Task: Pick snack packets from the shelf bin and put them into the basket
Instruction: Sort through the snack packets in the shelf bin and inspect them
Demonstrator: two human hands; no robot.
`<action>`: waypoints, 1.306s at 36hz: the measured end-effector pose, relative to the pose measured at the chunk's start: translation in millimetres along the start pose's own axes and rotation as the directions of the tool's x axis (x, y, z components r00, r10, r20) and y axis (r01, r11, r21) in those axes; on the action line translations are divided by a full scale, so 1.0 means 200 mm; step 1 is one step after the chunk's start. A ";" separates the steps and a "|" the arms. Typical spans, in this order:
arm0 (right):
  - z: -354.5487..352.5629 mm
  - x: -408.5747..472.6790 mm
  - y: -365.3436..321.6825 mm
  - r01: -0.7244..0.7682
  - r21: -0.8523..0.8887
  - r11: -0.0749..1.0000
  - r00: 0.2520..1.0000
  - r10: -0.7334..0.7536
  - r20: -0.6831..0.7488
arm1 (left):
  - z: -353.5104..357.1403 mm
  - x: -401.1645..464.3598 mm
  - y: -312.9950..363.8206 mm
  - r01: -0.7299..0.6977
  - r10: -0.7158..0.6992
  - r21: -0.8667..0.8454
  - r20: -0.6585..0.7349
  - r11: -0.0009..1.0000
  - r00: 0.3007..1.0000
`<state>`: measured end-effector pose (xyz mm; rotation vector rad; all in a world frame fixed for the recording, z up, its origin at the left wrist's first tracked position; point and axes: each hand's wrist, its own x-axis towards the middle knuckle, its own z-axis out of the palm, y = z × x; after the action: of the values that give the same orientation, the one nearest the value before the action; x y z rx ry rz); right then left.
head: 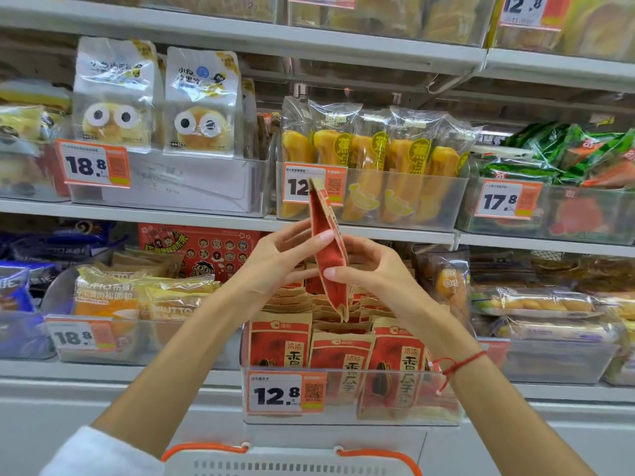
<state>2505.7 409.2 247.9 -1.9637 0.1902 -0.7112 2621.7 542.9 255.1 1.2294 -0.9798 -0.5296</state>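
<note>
Packet: I see one red-and-kraft snack packet (329, 255) held edge-on above the shelf bin (350, 396).
Left hand (278, 259): fingers pinch the packet's upper part.
Right hand (371, 269): thumb and fingers grip its lower half.
Progress: I judge it picked but not dropped; the basket (292, 462) below shows only its rim, contents hidden.
Count: three front packets visible in the bin, more stacked behind, uncountable.
</note>
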 end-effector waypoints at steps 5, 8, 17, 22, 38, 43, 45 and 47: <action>0.01 0.01 0.04 -0.025 -0.181 0.983 0.959 -0.028 -0.283 | 0.04 0.00 0.02 0.013 0.009 0.118 -0.177 0.993 0.984; 0.03 0.00 0.05 -0.029 -0.284 0.958 0.931 -0.078 -0.356 | 0.06 -0.01 0.02 -0.007 0.043 0.178 -0.200 0.984 0.979; 0.08 -0.01 0.03 0.009 -0.369 0.930 0.935 -0.139 -0.327 | 0.01 0.02 -0.03 -0.040 0.109 0.223 -0.310 0.974 0.944; 0.07 -0.01 0.02 0.030 -0.339 0.940 0.896 -0.176 -0.408 | -0.02 0.02 -0.04 -0.027 0.083 0.195 -0.286 0.980 0.955; -0.05 0.01 -0.02 0.104 -0.216 0.971 0.866 -0.195 -0.460 | 0.00 0.03 -0.03 -0.107 0.171 0.293 -0.204 0.950 0.964; -0.08 0.01 -0.05 0.221 -0.181 0.958 0.792 -0.285 -0.540 | 0.02 0.02 -0.03 -0.110 0.162 0.324 -0.138 0.940 0.977; -0.10 0.00 -0.06 0.251 -0.173 0.952 0.767 -0.305 -0.565 | 0.04 0.01 -0.04 -0.109 0.157 0.339 -0.116 0.934 0.981; -0.10 0.00 -0.06 0.264 -0.180 0.948 0.756 -0.319 -0.572 | 0.05 0.01 -0.04 -0.117 0.156 0.329 -0.098 0.937 0.983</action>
<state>2491.6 399.9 265.2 -1.8082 0.3000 -1.5546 2615.8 533.5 247.5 1.4531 -1.0657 -0.1838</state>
